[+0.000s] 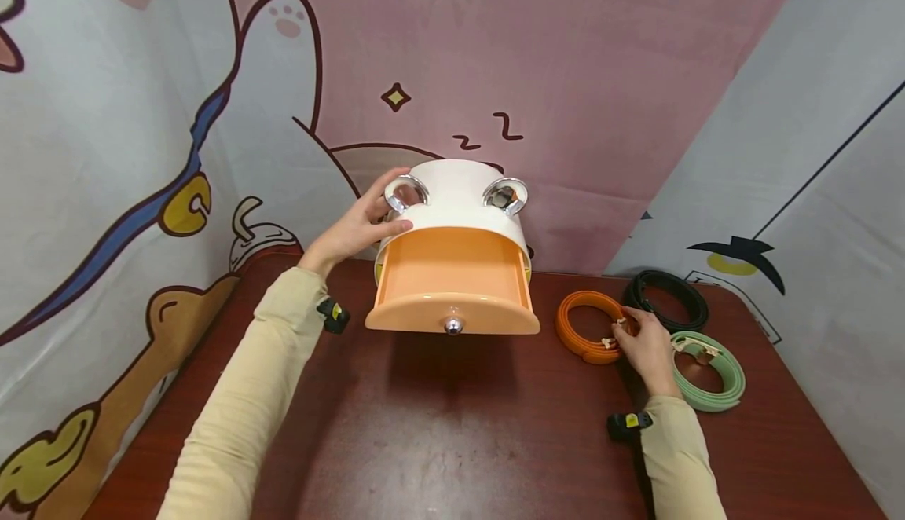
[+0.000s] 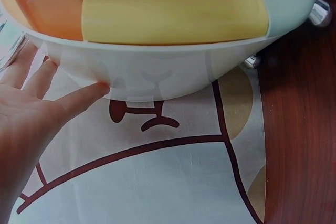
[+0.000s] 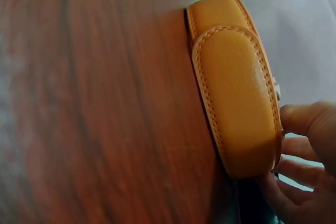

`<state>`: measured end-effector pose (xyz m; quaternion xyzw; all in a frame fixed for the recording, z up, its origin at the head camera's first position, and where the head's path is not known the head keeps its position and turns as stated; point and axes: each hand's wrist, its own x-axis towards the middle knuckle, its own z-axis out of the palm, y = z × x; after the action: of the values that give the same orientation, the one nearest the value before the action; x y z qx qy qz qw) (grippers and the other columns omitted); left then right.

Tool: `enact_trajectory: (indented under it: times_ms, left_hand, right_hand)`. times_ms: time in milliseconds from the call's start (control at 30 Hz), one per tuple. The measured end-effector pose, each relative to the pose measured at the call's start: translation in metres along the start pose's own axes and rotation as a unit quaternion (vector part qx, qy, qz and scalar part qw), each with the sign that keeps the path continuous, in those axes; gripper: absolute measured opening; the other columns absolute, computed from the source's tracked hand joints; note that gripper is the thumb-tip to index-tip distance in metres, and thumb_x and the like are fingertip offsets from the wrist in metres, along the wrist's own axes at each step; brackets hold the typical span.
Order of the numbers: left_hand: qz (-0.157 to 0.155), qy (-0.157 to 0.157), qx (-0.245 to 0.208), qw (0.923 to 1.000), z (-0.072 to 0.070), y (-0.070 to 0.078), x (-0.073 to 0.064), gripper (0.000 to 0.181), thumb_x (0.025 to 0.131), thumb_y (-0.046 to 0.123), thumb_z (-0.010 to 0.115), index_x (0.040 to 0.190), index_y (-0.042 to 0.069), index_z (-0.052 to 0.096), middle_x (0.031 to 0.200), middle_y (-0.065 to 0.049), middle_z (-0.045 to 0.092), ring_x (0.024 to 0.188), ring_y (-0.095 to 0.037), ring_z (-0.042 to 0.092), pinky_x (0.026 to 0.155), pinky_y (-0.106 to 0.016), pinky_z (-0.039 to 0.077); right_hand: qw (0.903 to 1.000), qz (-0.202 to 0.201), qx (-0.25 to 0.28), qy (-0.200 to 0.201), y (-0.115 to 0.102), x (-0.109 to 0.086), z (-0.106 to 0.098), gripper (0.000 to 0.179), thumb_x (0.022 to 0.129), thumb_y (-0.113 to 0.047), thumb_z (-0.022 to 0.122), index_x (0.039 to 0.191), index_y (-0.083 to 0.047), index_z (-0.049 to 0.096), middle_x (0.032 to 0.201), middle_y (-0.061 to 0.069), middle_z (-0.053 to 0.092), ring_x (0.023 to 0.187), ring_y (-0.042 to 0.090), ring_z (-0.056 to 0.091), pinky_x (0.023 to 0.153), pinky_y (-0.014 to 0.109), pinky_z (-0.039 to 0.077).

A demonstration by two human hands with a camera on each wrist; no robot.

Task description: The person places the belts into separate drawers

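Observation:
A white rounded storage box (image 1: pixel 459 202) with two round chrome pieces on top stands at the back of the table, its peach drawer (image 1: pixel 413 314) pulled out. My left hand (image 1: pixel 359 225) rests against the box's left side, fingers spread and thumb extended near the front. In the left wrist view the thumb tip touches the white shell (image 2: pixel 157 69) under yellow, orange and pale green drawer fronts. To the right lies a coiled orange belt (image 1: pixel 576 333) with stitched edges. My right hand (image 1: pixel 646 351) pinches the coil's right edge by its metal fittings.
A black coiled belt (image 1: pixel 696 304) lies behind my right hand, and a light green coiled belt (image 1: pixel 731 379) sits just right of it. The dark red wooden table (image 1: pixel 438 441) meets a cartoon-printed cloth (image 1: pixel 601 96) at the back and sides.

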<state>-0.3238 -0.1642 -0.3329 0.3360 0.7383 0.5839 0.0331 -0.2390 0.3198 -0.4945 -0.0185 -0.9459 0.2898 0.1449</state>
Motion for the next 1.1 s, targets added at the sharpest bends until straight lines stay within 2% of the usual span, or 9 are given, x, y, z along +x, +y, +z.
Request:
enact_trajectory:
  times_ms: [167, 400, 633, 700, 800, 933, 1100]
  left_hand:
    - [-0.005, 0.001, -0.007, 1.0000, 0.000, 0.000, 0.000, 0.078, 0.092, -0.004, 0.061, 0.154, 0.019, 0.019, 0.119, -0.021, 0.056, 0.095, -0.021, 0.059, 0.076, -0.033, 0.050]
    - [-0.005, 0.001, -0.008, 1.0000, 0.000, 0.000, 0.001, 0.077, 0.092, -0.008, 0.059, 0.153, 0.013, 0.016, 0.117, -0.024, 0.056, 0.092, -0.020, 0.059, 0.074, -0.034, 0.050]
    - [-0.009, 0.001, -0.006, 0.9999, 0.001, 0.002, 0.000, 0.077, 0.093, -0.002, 0.061, 0.154, 0.018, 0.018, 0.116, -0.020, 0.058, 0.094, -0.022, 0.059, 0.075, -0.034, 0.050]
    - [-0.006, 0.000, -0.005, 1.0000, 0.000, 0.002, 0.000, 0.077, 0.093, -0.001, 0.062, 0.154, 0.018, 0.018, 0.115, -0.021, 0.058, 0.093, -0.023, 0.059, 0.075, -0.034, 0.050]
    - [-0.002, -0.001, -0.003, 1.0000, 0.000, 0.002, -0.001, 0.077, 0.093, 0.000, 0.062, 0.153, 0.018, 0.018, 0.112, -0.020, 0.059, 0.090, -0.023, 0.059, 0.073, -0.034, 0.050]
    - [0.000, -0.002, -0.006, 1.0000, 0.001, 0.001, 0.000, 0.077, 0.093, -0.001, 0.062, 0.153, 0.018, 0.019, 0.112, -0.020, 0.059, 0.088, -0.023, 0.060, 0.071, -0.034, 0.051]
    - [0.003, -0.001, -0.006, 1.0000, 0.001, 0.001, -0.001, 0.077, 0.092, -0.002, 0.062, 0.153, 0.017, 0.019, 0.112, -0.020, 0.058, 0.088, -0.023, 0.059, 0.070, -0.033, 0.051]
  right_hand:
    - [0.9987, 0.032, 0.024, -0.032, -0.001, 0.001, -0.001, 0.050, 0.092, -0.015, 0.063, 0.134, 0.010, 0.048, 0.127, 0.037, 0.049, 0.112, 0.052, 0.047, 0.093, 0.061, 0.036]
    - [0.9932, 0.072, 0.072, -0.057, 0.002, 0.003, 0.002, 0.054, 0.095, -0.019, 0.060, 0.139, 0.007, 0.044, 0.132, 0.037, 0.045, 0.119, 0.051, 0.043, 0.098, 0.060, 0.032]
    - [0.9767, 0.117, 0.167, -0.066, 0.003, 0.002, 0.006, 0.056, 0.097, -0.019, 0.059, 0.144, 0.004, 0.039, 0.139, 0.033, 0.041, 0.124, 0.042, 0.040, 0.102, 0.054, 0.031]
    - [0.9745, 0.119, 0.180, -0.062, 0.003, 0.002, 0.009, 0.056, 0.097, -0.019, 0.059, 0.145, 0.003, 0.039, 0.139, 0.031, 0.042, 0.123, 0.039, 0.041, 0.100, 0.049, 0.033]
    - [0.9731, 0.112, 0.193, -0.055, 0.004, 0.003, 0.013, 0.054, 0.098, -0.018, 0.058, 0.144, 0.002, 0.041, 0.138, 0.028, 0.046, 0.119, 0.033, 0.045, 0.094, 0.029, 0.037]
    - [0.9689, 0.094, 0.222, -0.056, 0.002, 0.004, 0.018, 0.051, 0.098, -0.013, 0.058, 0.143, 0.004, 0.041, 0.137, 0.029, 0.047, 0.116, 0.030, 0.046, 0.079, 0.008, 0.036]
    - [0.9611, 0.086, 0.253, -0.070, -0.002, 0.005, 0.021, 0.052, 0.098, -0.007, 0.056, 0.144, 0.007, 0.037, 0.139, 0.031, 0.042, 0.118, 0.031, 0.044, 0.076, 0.005, 0.037]
